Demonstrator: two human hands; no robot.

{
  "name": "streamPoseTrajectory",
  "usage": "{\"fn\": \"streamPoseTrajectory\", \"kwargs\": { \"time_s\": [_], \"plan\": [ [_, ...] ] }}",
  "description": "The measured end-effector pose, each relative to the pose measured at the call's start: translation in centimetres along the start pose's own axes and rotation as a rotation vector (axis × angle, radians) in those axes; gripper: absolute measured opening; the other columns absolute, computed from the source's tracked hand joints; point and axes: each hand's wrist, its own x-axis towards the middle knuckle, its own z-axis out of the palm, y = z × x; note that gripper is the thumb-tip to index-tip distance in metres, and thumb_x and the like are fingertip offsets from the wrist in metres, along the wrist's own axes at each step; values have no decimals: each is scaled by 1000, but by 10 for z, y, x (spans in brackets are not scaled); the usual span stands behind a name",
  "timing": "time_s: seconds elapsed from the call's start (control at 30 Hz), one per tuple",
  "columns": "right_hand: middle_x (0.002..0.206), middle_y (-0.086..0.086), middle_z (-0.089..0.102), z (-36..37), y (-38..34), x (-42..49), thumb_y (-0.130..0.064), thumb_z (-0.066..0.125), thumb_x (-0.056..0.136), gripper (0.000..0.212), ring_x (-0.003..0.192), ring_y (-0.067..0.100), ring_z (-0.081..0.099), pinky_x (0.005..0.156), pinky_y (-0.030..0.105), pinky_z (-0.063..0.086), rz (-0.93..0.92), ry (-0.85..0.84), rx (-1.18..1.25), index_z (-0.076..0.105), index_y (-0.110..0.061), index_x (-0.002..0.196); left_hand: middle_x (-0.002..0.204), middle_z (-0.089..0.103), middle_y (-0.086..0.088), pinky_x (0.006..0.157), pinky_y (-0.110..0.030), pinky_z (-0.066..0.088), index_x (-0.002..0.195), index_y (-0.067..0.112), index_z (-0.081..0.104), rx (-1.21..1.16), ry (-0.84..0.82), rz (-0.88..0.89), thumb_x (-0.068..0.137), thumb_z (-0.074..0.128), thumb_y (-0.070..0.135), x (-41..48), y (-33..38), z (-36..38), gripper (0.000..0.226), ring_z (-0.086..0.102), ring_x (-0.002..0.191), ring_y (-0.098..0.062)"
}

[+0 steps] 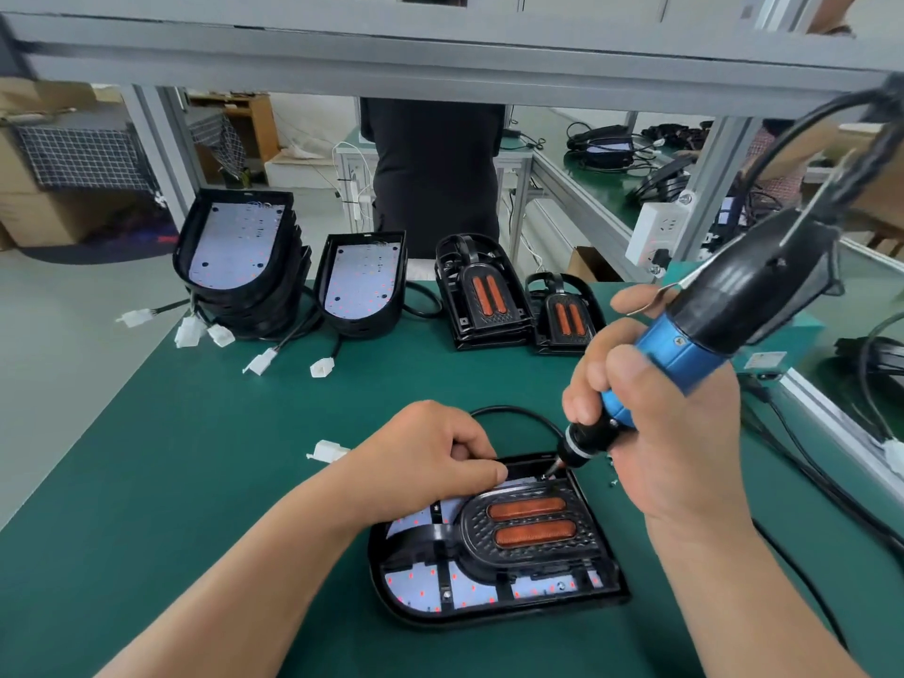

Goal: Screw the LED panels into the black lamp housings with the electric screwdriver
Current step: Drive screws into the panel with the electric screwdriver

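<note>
Left hand (430, 462) — fingers curled, pinching far rim of housing (489, 616), which lies flat on near desk (195, 457), panel (420, 582) inside. Screwdriver (680, 354) tip at the far rim — right hand (685, 447) clamped round its barrel.

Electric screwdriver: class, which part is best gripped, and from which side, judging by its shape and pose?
Probably the blue barrel of the electric screwdriver, from the right, as the right hand does. It is round and wrappable; the tool leans up to the right, bit down on the lamp housing, cord leaving the black top end.
</note>
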Motion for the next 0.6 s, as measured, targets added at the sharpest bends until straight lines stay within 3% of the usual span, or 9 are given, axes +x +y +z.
{"fn": "streamPoseTrajectory", "kwargs": {
  "time_s": [0.13, 0.33, 0.5, 0.6],
  "plan": [
    [67, 5, 50, -2, 1, 2, -15, 64, 84, 27, 50, 27, 47, 56, 39, 44, 39, 27, 39, 62, -27, 108, 81, 62, -16, 62, -31, 43, 75, 22, 75, 15, 11, 42, 86, 82, 35, 0, 2, 0, 19, 46, 60, -10],
    [65, 4, 48, -2, 6, 5, -18, 67, 82, 17, 50, 23, 48, 57, 36, 45, 101, 16, 81, 63, -32, 91, 68, 55, 13, 63, -25, 43, 69, 22, 73, 28, 20, 77, 88, 82, 28, 2, 1, 2, 22, 48, 60, -5],
    [62, 4, 48, -5, 9, 9, -15, 66, 79, 20, 50, 24, 45, 58, 35, 45, 135, -41, 91, 62, -31, 91, 69, 55, 18, 62, -18, 42, 71, 20, 73, 43, 18, 101, 89, 81, 29, 4, -3, 3, 22, 49, 60, -2],
    [63, 5, 49, -9, 11, 11, -13, 64, 79, 26, 51, 24, 46, 58, 35, 46, 138, -82, 114, 63, -27, 101, 67, 55, 17, 63, -14, 41, 71, 18, 73, 59, 12, 103, 89, 81, 29, 5, -4, 2, 22, 51, 60, -1]
  ]
}}
